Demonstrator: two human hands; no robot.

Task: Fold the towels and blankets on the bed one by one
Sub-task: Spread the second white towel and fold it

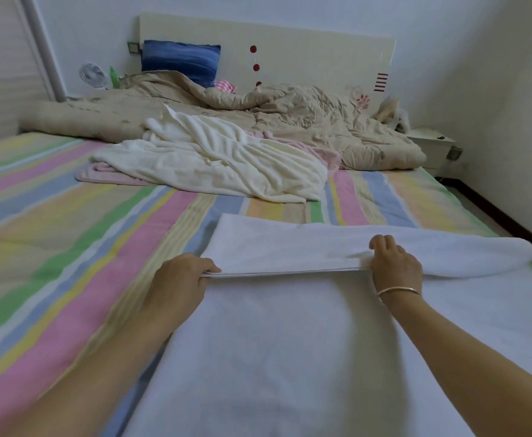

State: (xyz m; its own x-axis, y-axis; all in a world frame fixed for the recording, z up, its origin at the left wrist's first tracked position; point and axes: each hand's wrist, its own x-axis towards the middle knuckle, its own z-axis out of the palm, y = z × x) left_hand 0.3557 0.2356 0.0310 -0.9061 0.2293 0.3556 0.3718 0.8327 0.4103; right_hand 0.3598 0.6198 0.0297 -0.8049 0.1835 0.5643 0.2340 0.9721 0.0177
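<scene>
A large white terry towel lies across the near part of the bed, on the pastel striped bedsheet. Its far portion is doubled back toward the person, and the layered edge of that flap runs straight between the 2 hands.

The left hand pinches the flap's left corner, thumb on top and fingers curled under. The right hand grips the same edge farther along, fingers bent over the cloth; 1 thin gold bracelet circles its wrist. Past the right hand the flap swells into a soft rounded fold near the bed's right side.

The towel's left edge slants from the left hand down to the bottom of the view. Left of it the sheet lies bare and wide. A narrower band of bare sheet separates the flap's far edge from the crumpled pile beyond. On the right, the mattress edge sits near the wall, with a dark strip of floor between.

That pile holds 1 rumpled cream towel lying on 1 pink towel, which shows at both ends. Behind them 1 bunched beige quilt spans the head of the bed, touching the pile. 1 blue pillow leans on the pale headboard. 1 small white fan stands at the far left corner, and 1 white nightstand sits at the far right.
</scene>
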